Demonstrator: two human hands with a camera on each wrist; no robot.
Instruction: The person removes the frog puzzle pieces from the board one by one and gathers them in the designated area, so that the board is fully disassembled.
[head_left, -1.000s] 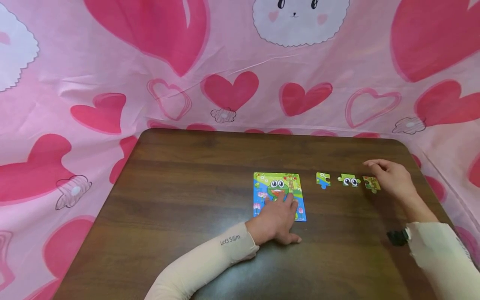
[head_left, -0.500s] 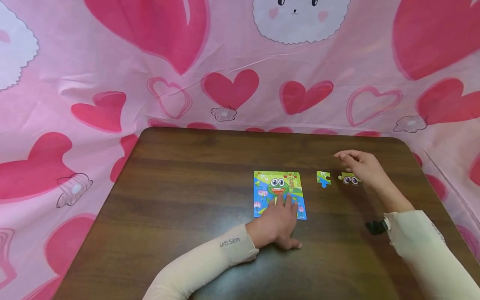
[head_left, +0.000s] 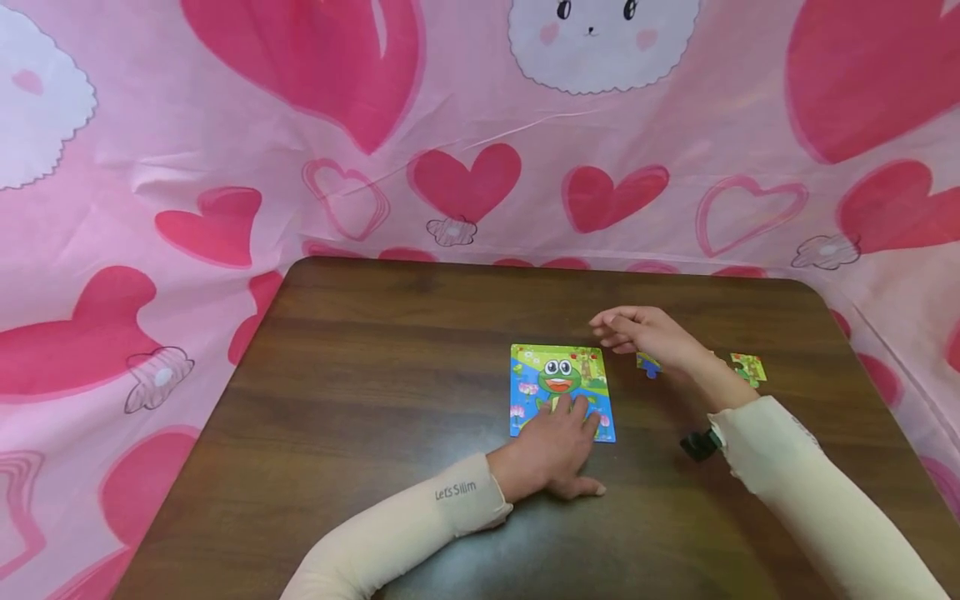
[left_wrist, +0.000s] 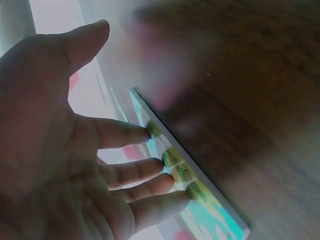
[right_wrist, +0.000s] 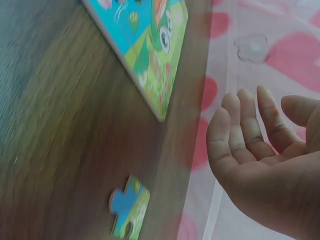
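Observation:
A square puzzle board [head_left: 527,371] with a green frog picture lies on the table. My left hand [head_left: 550,446] rests its spread fingertips on the board's lower part. In the left wrist view, those fingers [left_wrist: 145,172] touch the board's surface near one edge. My right hand [head_left: 651,335] is raised just past the board's far right corner, its fingers loosely bent around nothing. Below it lies a blue and green puzzle piece [head_left: 648,367], partly covered from above. The right wrist view shows this piece [right_wrist: 131,207] apart from the relaxed right hand [right_wrist: 265,145].
A green and brown puzzle piece [head_left: 747,368] lies further right on the dark wooden table [head_left: 360,375]. The right forearm hides the area between the two pieces. A pink cloth with hearts [head_left: 465,183] hangs behind the table's far edge.
My right hand has swept left from the rightmost piece to above the leftmost one. The rightmost piece is uncovered again, and the piece with eyes is now hidden. My left hand stays on the board.

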